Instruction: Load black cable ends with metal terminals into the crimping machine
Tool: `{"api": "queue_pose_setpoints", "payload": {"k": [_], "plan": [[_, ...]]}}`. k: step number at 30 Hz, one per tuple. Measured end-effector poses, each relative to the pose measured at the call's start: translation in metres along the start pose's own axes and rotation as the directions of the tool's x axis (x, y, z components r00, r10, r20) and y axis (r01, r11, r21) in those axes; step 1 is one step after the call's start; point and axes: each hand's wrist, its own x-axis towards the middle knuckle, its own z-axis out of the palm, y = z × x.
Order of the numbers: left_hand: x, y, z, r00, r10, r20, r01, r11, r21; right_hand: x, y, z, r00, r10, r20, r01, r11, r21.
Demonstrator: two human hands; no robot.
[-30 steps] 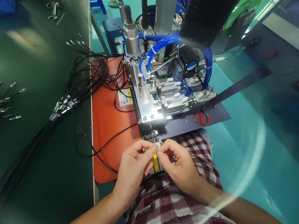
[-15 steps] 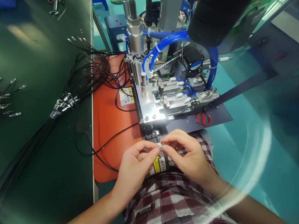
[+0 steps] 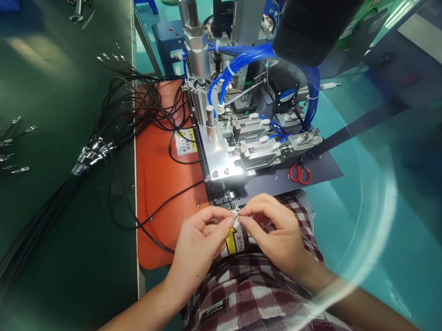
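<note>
Thumb and forefinger of my left hand [image 3: 202, 240] are pinched together on the end of a black cable [image 3: 158, 243], which runs in from the left behind the hand. Thin light-coloured wires [image 3: 236, 217] show at the fingertips. My right hand [image 3: 278, 226] pinches these wires from the other side, its fingertips almost meeting the left ones. Exactly how the wires lie between the fingers is too small to make out. Just beyond the hands is the machine's small black front track [image 3: 223, 200], and below them a white and yellow label [image 3: 232, 241].
Ahead stands a metal machine [image 3: 221, 160] with blue air tubes [image 3: 252, 52]. An orange plate [image 3: 166, 188] at its left carries loose black cables. On the dark green table [image 3: 61, 233] lies a bundle of cables [image 3: 90, 155] with metal connectors. Red-handled scissors [image 3: 300, 174] lie right of the machine.
My right fingertips have shifted slightly at the wires, which now look paler and differently spread. Both hands stay in nearly the same place. The view has moved a little.
</note>
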Motion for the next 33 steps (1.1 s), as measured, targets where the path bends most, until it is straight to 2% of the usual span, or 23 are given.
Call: {"api": "queue_pose_setpoints", "payload": {"k": [7, 14, 19, 27, 33], "plan": [[0.0007, -0.0015, -0.0017, 1.000, -0.013, -0.013, 0.013, 1.000, 0.008, 0.0022, 0.0007, -0.0009, 0.966, 0.240, 0.095, -0.251, 0.959, 0.130], [0.0013, 0.0006, -0.0015, 1.000, -0.004, 0.005, 0.004, 1.000, -0.012, 0.0017, -0.0033, 0.0016, 0.945, 0.293, 0.143, -0.317, 0.930, 0.189], [0.0021, 0.0011, -0.0013, 1.000, -0.012, 0.024, 0.013, 0.999, -0.038, 0.0036, -0.0031, 0.0000, 0.879, 0.419, 0.229, -0.471, 0.841, 0.266], [0.0007, 0.0041, 0.0003, 0.996, 0.005, 0.093, 0.004, 0.995, -0.103, 0.0070, -0.0025, 0.0015, 0.906, 0.377, 0.193, -0.418, 0.866, 0.275], [-0.0003, 0.0040, 0.0007, 0.991, 0.019, 0.132, -0.001, 0.991, -0.136, 0.0074, 0.0017, 0.0045, 0.830, 0.444, 0.336, -0.550, 0.747, 0.372]]}}
